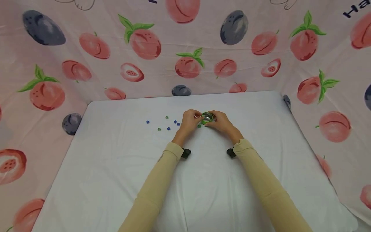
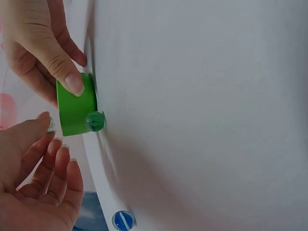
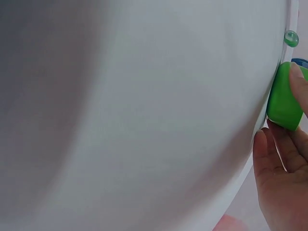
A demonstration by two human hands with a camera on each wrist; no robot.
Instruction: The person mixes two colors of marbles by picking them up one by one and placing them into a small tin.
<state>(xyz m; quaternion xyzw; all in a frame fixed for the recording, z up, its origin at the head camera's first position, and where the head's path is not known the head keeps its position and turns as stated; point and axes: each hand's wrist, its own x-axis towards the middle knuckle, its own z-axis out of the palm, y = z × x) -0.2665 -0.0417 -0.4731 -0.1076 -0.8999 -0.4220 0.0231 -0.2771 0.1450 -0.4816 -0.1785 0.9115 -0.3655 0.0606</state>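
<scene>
In the left wrist view, a small green cup (image 2: 72, 113) stands on the white table, its inside silvery in the head view. My right hand (image 1: 222, 123) holds it from the right, thumb on the near wall and fingers around the far side. Close to the cup's rim on the left, my left hand (image 1: 189, 122) pinches a pale green glass marble (image 2: 51, 124) between thumb and forefinger, the other fingers loosely bent. A second green marble (image 2: 95, 121) lies on the table right by the cup's near wall.
Left of the hands, several blue marbles (image 1: 169, 128) and two green marbles (image 1: 159, 129) lie scattered on the white-covered table (image 1: 116, 167). A fruit-print cloth (image 1: 156, 74) hangs around the back and sides. Dark wrist cameras (image 1: 186, 153) stick out below both sleeves.
</scene>
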